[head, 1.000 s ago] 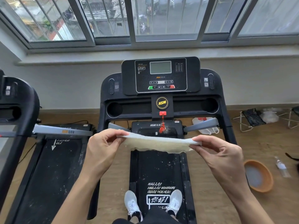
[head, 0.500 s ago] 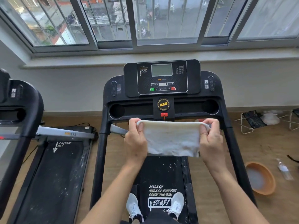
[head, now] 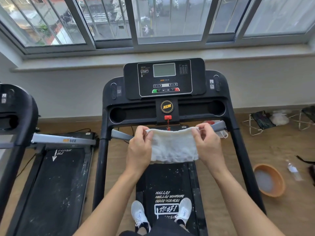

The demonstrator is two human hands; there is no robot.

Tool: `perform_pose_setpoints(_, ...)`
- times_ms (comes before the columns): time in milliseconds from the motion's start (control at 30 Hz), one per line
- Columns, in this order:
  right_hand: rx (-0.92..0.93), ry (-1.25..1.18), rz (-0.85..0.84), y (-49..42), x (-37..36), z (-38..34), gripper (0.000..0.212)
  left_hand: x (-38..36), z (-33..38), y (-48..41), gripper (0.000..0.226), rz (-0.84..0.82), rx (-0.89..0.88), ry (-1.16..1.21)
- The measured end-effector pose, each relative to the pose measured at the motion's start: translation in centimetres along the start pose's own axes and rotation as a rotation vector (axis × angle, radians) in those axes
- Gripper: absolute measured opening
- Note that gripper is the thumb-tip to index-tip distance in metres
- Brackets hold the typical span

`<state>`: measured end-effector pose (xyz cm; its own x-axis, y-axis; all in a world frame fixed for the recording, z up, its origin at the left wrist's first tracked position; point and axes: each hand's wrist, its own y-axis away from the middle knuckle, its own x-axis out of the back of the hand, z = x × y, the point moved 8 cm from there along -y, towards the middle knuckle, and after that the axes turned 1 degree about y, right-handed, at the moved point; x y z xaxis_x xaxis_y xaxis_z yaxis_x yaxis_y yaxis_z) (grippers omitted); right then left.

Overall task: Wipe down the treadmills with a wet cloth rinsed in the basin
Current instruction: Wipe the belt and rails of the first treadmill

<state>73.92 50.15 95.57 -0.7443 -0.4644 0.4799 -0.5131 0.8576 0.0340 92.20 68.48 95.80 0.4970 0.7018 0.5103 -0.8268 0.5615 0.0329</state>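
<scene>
Left hand [head: 139,147] pinches the top left corner of the white cloth [head: 173,147] w/ thumb & curled fingers; right hand [head: 207,143] pinches the top right corner the same way. Cloth is stretched btw. both hands & hangs flat in the air, above the belt [head: 170,181] of the middle treadmill [head: 100,159] & below its console [head: 164,79]. As far as visible it touches only the hands. Person stands on the belt in white shoes [head: 139,213]. Orange basin [head: 264,166] w/ cloudy water sits on the floor [head: 230,210] at right, well apart from the cloth. Second treadmill [head: 51,184] is at left.
</scene>
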Motion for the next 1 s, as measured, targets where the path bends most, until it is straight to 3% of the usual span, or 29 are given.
perform_pose_setpoints(133,0.116,-0.087,-0.083,1.6,-2.8,-4.6,0.007,-2.1,1.8,0.6,0.009,-0.115,-0.059,0.057)
perform_pose_setpoints(200,0.119,-0.170,-0.212,2.4,-4.9,-5.7,0.004,-2.4,2.3,1.0,0.016,-0.148,-0.077,0.128)
perform_pose_setpoints(333,0.145,-0.308,-0.471,4.4,-6.8,-6.8,0.036,-1.6,2.1,1.6,0.039,-0.174,0.017,0.400)
perform_pose_setpoints(433,0.030,-0.534,-0.326,4.3,-4.8,-5.4,0.034,-1.2,0.9,1.6,0.024,-0.181,0.141,0.573)
perform_pose_setpoints(500,-0.094,-0.484,-0.163,3.8,-3.6,-2.5,0.025,-1.2,0.7,1.8,0.022,-0.194,0.208,0.676)
perform_pose_setpoints(533,-0.203,-0.478,-0.205,4.0,-4.1,-1.2,0.038,-1.5,0.9,1.9,0.024,-0.217,0.230,0.734)
perform_pose_setpoints(600,-0.483,-0.625,-0.478,6.0,-6.8,0.7,0.064,-1.8,1.8,2.2,0.028,-0.278,0.228,0.801)
perform_pose_setpoints(667,-0.596,-0.779,-0.631,7.8,-8.2,0.5,0.056,-2.0,1.9,2.1,0.026,-0.303,0.185,0.750)
perform_pose_setpoints(733,-0.592,-0.857,-0.565,7.9,-8.2,1.0,0.050,-1.6,0.7,1.8,0.024,-0.256,0.099,0.545)
perform_pose_setpoints(833,-0.482,-0.700,-0.343,6.5,-6.7,2.6,0.039,-2.0,-3.0,2.2,0.032,-0.214,0.153,0.351)
perform_pose_setpoints(933,-0.360,-0.482,-0.314,5.9,-5.9,2.9,0.025,-4.2,-6.2,5.0,0.017,-0.284,0.449,0.656)
perform_pose_setpoints(1000,-0.321,-0.432,-0.418,5.7,-6.6,3.0,0.021,-5.3,-7.9,6.7,0.023,-0.299,0.607,0.853)
